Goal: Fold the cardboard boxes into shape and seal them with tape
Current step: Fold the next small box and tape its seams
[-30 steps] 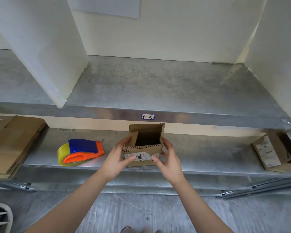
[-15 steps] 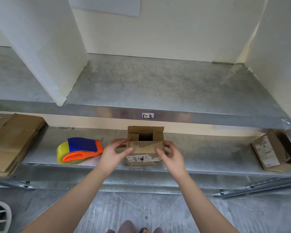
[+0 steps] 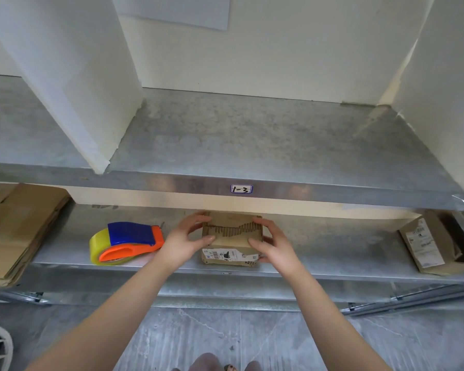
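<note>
**Pressing the top flaps shut, ready for tape**

Seems to be the end of the folding step for this one box. Holding the small cardboard box (image 3: 232, 235) on the lower shelf (image 3: 332, 246), near the front edge and below the tag (image 3: 241, 189) marked "1-3". Gripping its left side with the left hand (image 3: 184, 241), fingers (image 3: 197, 218) curled round the far corner and thumb on top. Gripping the right side with the right hand (image 3: 273, 243) in the same manner. With the top flaps folded in and meeting along a torn, wavy line; no tape visible there, so not yet sealed. Next, probably: leaving one hand on the flaps (otherwise likely to spring up), reaching for the tape dispenser (image 3: 126, 243) lying just left of the box, then laying tape along the seam.
</note>
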Motion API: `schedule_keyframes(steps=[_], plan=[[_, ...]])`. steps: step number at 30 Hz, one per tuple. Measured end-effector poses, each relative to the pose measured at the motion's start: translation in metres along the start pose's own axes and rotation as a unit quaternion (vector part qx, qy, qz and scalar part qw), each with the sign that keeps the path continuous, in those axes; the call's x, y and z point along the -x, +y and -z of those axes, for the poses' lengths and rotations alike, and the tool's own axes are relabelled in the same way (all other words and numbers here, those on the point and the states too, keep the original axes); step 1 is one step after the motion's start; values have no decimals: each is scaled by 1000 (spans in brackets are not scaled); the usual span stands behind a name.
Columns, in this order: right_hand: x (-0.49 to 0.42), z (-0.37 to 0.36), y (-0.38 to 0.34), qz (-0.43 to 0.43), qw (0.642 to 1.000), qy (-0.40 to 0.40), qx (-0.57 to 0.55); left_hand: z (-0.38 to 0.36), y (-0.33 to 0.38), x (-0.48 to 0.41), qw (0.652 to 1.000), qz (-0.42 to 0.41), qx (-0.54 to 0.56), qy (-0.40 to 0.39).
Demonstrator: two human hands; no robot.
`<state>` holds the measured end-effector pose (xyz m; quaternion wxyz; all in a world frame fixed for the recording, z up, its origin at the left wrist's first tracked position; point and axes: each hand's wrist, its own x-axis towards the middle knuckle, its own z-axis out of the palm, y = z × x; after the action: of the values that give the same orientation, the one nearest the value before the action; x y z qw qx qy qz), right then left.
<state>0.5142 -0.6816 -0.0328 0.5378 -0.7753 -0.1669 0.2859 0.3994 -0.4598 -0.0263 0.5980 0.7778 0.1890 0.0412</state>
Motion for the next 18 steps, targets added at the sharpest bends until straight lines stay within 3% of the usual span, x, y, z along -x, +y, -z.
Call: schedule_keyframes(steps=[11,18], plan=[[11,-3,2,-5,999,41,-14,-13,-2,18,999,21,30,23],[23,-11,18,-34,993,66,-92,-15,2,20,1000,14,-12,-5]])
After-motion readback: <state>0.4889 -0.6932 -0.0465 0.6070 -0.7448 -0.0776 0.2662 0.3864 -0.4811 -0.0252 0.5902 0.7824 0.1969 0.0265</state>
